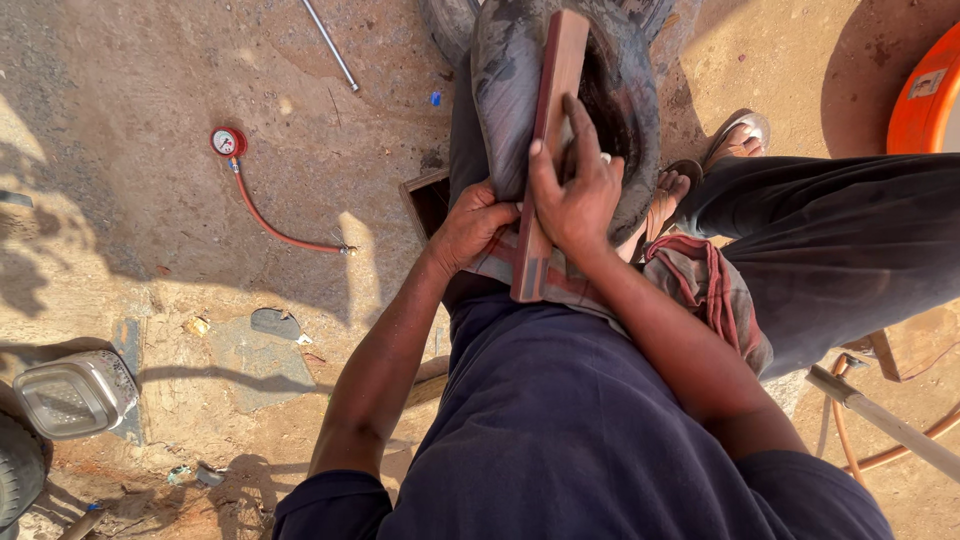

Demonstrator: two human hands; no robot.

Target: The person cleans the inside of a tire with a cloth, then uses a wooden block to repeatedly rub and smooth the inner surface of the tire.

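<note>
I see a dark rubber tube (510, 90), dusty grey and folded over my lap, with a flat wooden board (545, 150) lying lengthwise on it, reddish-brown and straight-edged, its near end reaching my waist. My left hand (470, 225) is curled shut around the lower left edge of the tube, beside the board. My right hand (575, 195) presses flat on the board, fingers spread up along it, thumb hooked over its left edge.

Going left to right across the ground: a square metal tin (72, 393) sits at the far left on the dirt, next to a tyre edge (18, 470). Further up lies a round pressure gauge (228, 142) with a red hose (275, 225) trailing towards me, and a thin metal rod (330, 45) above it. That stretch of sandy ground between gauge and lap is open. A small wooden box (425, 200) sits just left of my left hand, close to the tube.

On the right, room is tighter: a striped cloth (705, 285) hangs off my thigh, my sandalled foot (735, 140) is just past the tube, and an orange container (925, 95) fills the corner. A pale stick (880, 420) crosses the lower right.
</note>
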